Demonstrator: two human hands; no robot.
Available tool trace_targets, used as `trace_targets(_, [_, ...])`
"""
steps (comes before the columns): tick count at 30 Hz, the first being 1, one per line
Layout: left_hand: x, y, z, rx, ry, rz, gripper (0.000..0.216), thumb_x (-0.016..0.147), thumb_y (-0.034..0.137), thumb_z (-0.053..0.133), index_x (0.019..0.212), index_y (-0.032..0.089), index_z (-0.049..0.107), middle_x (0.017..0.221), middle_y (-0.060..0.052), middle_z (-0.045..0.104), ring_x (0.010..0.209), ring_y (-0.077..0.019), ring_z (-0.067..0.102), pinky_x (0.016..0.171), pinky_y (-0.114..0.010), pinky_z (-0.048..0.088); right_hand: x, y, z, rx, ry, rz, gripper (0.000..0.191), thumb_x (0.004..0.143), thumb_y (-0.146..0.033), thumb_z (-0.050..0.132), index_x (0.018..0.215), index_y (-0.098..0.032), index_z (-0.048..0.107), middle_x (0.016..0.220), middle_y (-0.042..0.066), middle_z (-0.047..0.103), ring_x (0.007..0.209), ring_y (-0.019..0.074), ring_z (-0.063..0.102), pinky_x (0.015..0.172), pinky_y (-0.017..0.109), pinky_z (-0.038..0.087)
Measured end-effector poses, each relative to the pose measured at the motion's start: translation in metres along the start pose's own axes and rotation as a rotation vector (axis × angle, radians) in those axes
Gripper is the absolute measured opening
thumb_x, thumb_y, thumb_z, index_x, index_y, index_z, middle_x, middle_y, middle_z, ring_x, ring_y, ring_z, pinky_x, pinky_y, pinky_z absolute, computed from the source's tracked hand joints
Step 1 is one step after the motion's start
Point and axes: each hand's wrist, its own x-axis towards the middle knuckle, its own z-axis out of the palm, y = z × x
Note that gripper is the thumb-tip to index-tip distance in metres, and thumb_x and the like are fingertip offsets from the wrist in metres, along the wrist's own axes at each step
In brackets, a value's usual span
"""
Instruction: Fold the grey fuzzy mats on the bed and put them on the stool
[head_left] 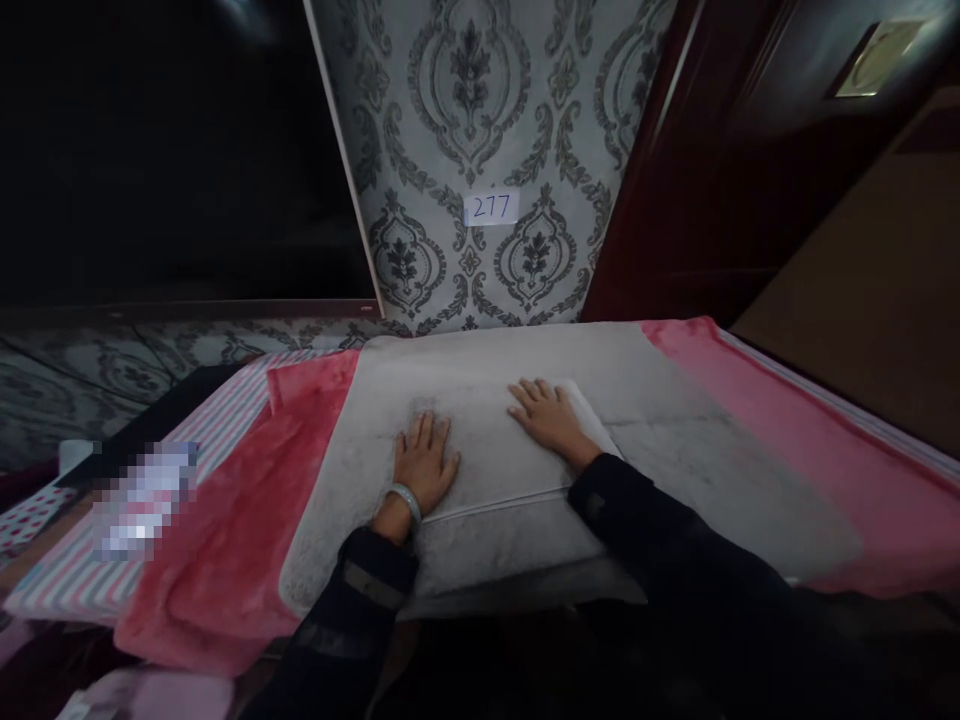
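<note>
My left hand (424, 466), with a pale bangle at the wrist, lies flat with fingers spread on a folded light-grey plush cloth (480, 455). Higher up, close to the right edge of that cloth, my right hand (551, 412) also rests palm down, fingers apart. Neither hand grips anything. The folded cloth shows layered edges toward me and lies on a larger grey plush mat (675, 450). Beneath the mat is a pink-red plush blanket (240, 510), showing at both sides.
A striped cloth (82, 575) extends under the blanket at the left, with a blurred-out item on it. Behind are a dark television screen (165, 160), patterned wallpaper with a paper label (491, 207) reading 277, and a dark red door frame (675, 170).
</note>
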Motion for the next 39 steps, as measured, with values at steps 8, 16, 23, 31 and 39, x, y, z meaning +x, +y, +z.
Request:
trace_targets(8, [0.001, 0.003, -0.003, 0.004, -0.040, -0.011, 0.065, 0.098, 0.043, 0.039, 0.158, 0.019, 0.030, 0.167, -0.014, 0.018, 0.155, -0.0298, 0.015, 0.119, -0.057, 0.026, -0.031, 0.060, -0.003, 0.044, -0.086, 0.263, 0.062, 0.104, -0.052, 0.019, 0.161, -0.027, 0.023, 0.168, 0.006, 0.015, 0.150, 0.0322, 0.024, 0.114, 0.059, 0.031])
trace_targets(16, [-0.002, 0.007, -0.016, -0.043, -0.065, -0.010, 0.067, 0.097, 0.046, 0.042, 0.158, 0.021, 0.031, 0.168, -0.013, 0.016, 0.155, -0.0309, 0.013, 0.119, -0.061, 0.024, -0.060, 0.001, -0.018, 0.023, -0.017, 0.084, 0.062, 0.101, -0.036, 0.029, 0.157, -0.010, 0.031, 0.166, 0.014, 0.016, 0.152, 0.0342, 0.014, 0.117, 0.063, 0.021])
trace_targets(23, [-0.062, 0.031, -0.009, -0.003, 0.019, 0.147, 0.061, 0.097, 0.036, 0.042, 0.155, 0.016, 0.037, 0.164, -0.014, 0.030, 0.152, -0.0303, 0.025, 0.122, -0.061, 0.019, -0.088, -0.099, 0.000, 0.116, -0.063, -0.262, 0.060, 0.100, -0.030, 0.030, 0.158, -0.013, 0.032, 0.165, 0.010, 0.021, 0.153, 0.0279, 0.016, 0.120, 0.056, 0.020])
trace_targets(31, [-0.069, 0.021, 0.006, -0.005, 0.072, 0.148, 0.059, 0.098, 0.036, 0.040, 0.154, 0.017, 0.039, 0.164, -0.015, 0.029, 0.151, -0.0317, 0.027, 0.118, -0.059, 0.030, -0.106, -0.021, -0.001, 0.072, -0.036, -0.057, 0.068, 0.103, -0.052, 0.032, 0.158, -0.011, 0.032, 0.164, 0.011, 0.023, 0.152, 0.0276, 0.017, 0.122, 0.049, 0.019])
trace_targets(39, [-0.069, 0.023, 0.005, -0.023, 0.071, 0.145, 0.060, 0.099, 0.039, 0.037, 0.153, 0.014, 0.039, 0.164, -0.016, 0.028, 0.151, -0.0342, 0.026, 0.116, -0.063, 0.031, -0.159, 0.057, 0.009, 0.097, -0.003, 0.222, 0.069, 0.103, -0.051, 0.029, 0.159, -0.012, 0.028, 0.164, 0.012, 0.023, 0.150, 0.0297, 0.025, 0.118, 0.049, 0.029])
